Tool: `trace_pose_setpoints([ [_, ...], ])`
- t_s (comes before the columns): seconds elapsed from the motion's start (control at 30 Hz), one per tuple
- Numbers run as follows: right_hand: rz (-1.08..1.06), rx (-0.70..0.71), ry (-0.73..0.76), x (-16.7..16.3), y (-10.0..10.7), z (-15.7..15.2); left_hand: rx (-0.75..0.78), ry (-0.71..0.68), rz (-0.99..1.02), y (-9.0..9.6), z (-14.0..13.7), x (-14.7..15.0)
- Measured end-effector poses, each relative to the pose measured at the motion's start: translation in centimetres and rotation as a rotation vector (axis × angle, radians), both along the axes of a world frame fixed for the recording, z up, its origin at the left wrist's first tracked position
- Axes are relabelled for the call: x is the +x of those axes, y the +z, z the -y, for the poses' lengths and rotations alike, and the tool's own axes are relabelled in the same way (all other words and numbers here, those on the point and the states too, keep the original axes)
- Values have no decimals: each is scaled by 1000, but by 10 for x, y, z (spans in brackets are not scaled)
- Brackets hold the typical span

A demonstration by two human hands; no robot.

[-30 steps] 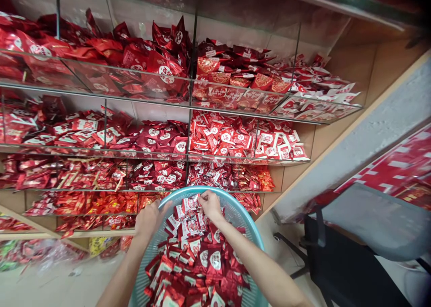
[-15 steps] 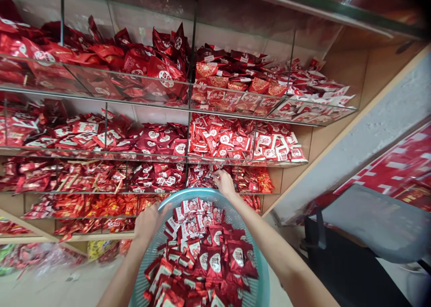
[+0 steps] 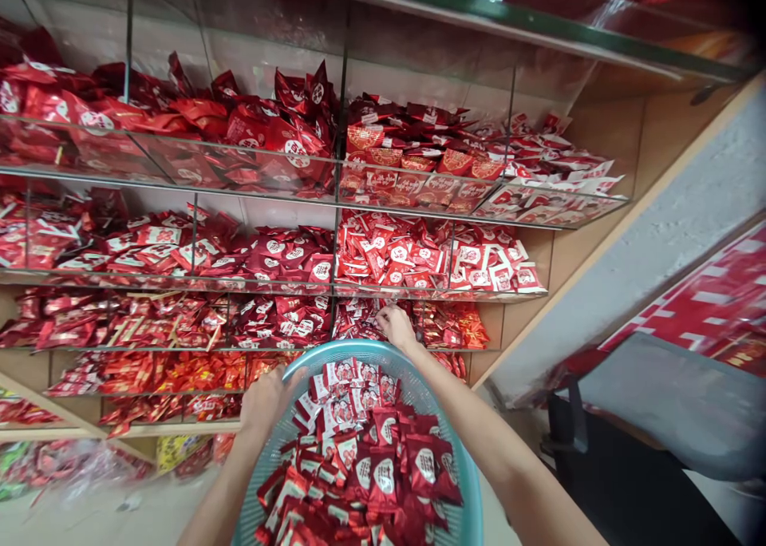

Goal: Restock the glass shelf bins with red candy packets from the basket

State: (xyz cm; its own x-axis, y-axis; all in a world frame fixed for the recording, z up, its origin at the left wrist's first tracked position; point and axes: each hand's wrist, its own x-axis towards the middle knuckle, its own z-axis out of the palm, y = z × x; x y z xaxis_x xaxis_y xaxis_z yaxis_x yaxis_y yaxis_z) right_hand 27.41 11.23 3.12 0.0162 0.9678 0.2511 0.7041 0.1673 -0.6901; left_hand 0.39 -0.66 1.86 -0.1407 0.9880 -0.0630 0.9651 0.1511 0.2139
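Note:
My left hand (image 3: pixel 263 402) is closed round the left rim of a teal plastic basket (image 3: pixel 471 490). Inside the basket lies a heap of small wrapped sweets (image 3: pixel 383 474), dark red ones in front and white-and-red ones towards the far side. My right hand (image 3: pixel 395 327) reaches past the far rim into a shelf compartment, its fingers curled down among small dark red and white wrapped sweets (image 3: pixel 354 319). Whatever its fingertips pinch is too small and too covered to make out.
Glass-fronted shelves (image 3: pixel 287 286) hold red packets, split by upright dividers. Larger red bags (image 3: pixel 269 131) fill the upper left. A black chair (image 3: pixel 628 458) stands at the right by a grey wall (image 3: pixel 688 179). Plastic bags (image 3: pixel 77 466) lie on the floor at lower left.
The shelves sit slightly lower in the view. My right hand has shifted a little left within the same compartment, its fingers more curled. The left hand keeps its hold on the basket.

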Motion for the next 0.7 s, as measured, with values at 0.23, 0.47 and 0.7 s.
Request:
trace_pose_setpoints([
  [0.23, -413, 72, -110, 14, 5, 18, -3, -3, -2, -4, -1, -1],
  [0.47, -716, 147, -175, 19, 10, 41, 22, 14, 8, -5, 0, 0],
  [0.7, -1093, -24, -230, 9, 14, 60, 13, 16, 9, -5, 0, 0],
])
